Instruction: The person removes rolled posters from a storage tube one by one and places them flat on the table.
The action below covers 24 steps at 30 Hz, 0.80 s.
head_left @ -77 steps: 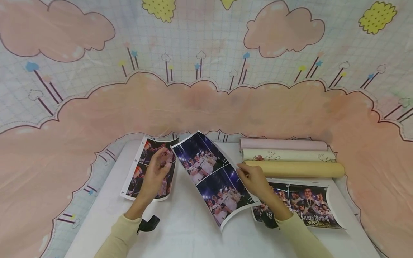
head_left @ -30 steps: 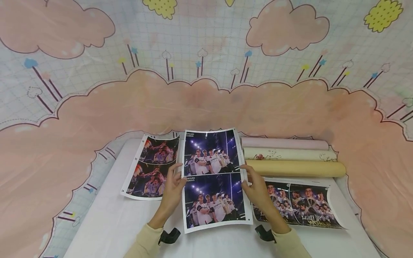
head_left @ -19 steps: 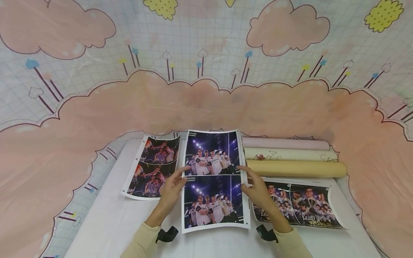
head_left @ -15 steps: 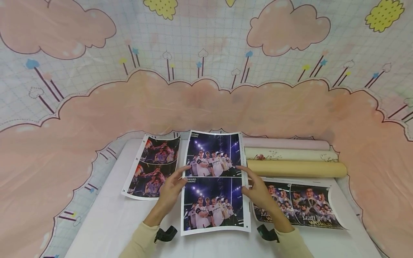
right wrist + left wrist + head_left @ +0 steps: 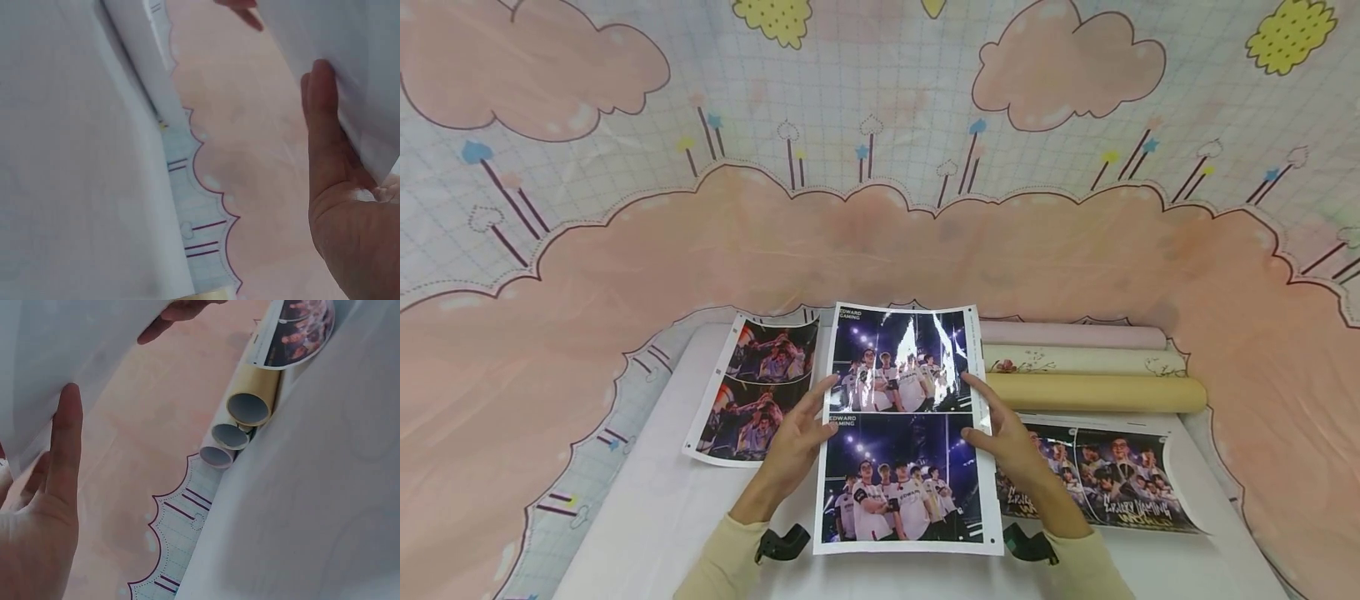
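A glossy photo poster point(image 5: 898, 442) with two copies of a team picture, stacked one over the other, is held up between my hands. My left hand point(image 5: 793, 437) holds its left edge near the middle, thumb toward me. On the opposite edge, my right hand point(image 5: 1011, 446) grips it at about the same height. Light glares off the upper picture. In the left wrist view, the sheet's pale back point(image 5: 56, 356) lies against the left fingertip point(image 5: 70, 400). The right wrist view shows the back of the sheet point(image 5: 331, 37) above the right hand point(image 5: 344, 212).
Another two-picture poster point(image 5: 760, 400) lies at the left of the white table point(image 5: 647, 500). Three paper rolls, pink point(image 5: 1075, 336), floral point(image 5: 1090, 361) and yellow point(image 5: 1097, 393), lie at the back right. A third poster point(image 5: 1123, 483) with a curling edge lies in front of them.
The poster was tilted, mostly in my right hand; my left hand came to its left edge and it was straightened. Lately it has shifted slightly right and toward me, with glare appearing on it.
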Each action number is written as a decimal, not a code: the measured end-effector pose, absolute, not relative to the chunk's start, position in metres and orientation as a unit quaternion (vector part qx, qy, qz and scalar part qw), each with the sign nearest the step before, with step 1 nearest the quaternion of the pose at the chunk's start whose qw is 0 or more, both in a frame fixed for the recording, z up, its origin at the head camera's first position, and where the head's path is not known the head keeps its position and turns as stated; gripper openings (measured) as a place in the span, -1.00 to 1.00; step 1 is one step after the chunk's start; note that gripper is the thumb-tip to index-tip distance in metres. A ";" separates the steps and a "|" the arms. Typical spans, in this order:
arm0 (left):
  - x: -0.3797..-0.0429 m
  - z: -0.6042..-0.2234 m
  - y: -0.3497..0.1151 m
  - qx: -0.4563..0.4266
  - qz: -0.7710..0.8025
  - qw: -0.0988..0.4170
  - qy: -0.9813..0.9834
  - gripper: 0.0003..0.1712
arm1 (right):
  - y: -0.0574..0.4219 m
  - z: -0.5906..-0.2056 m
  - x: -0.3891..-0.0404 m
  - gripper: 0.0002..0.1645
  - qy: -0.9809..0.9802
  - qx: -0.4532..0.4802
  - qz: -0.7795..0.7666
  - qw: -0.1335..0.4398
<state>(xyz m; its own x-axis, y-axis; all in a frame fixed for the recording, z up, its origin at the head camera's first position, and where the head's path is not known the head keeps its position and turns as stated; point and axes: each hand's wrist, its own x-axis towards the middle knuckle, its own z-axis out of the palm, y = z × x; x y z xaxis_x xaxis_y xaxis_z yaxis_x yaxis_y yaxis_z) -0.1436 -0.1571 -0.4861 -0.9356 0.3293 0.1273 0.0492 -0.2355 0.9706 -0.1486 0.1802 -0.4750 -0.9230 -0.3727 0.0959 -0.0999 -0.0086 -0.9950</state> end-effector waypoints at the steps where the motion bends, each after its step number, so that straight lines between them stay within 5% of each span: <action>1: -0.144 -0.486 -0.157 0.160 0.771 0.094 0.609 -0.13 | 0.180 -0.475 -0.149 0.06 0.700 -0.168 -0.688 0.093; 14: -0.145 -0.487 -0.159 0.194 0.810 0.151 0.533 -0.04 | 0.185 -0.475 -0.150 0.05 0.579 -0.203 -0.776 0.150; 24: -0.147 -0.489 -0.158 0.155 0.762 0.127 0.615 0.04 | 0.177 -0.479 -0.150 0.15 0.668 -0.141 -0.722 0.112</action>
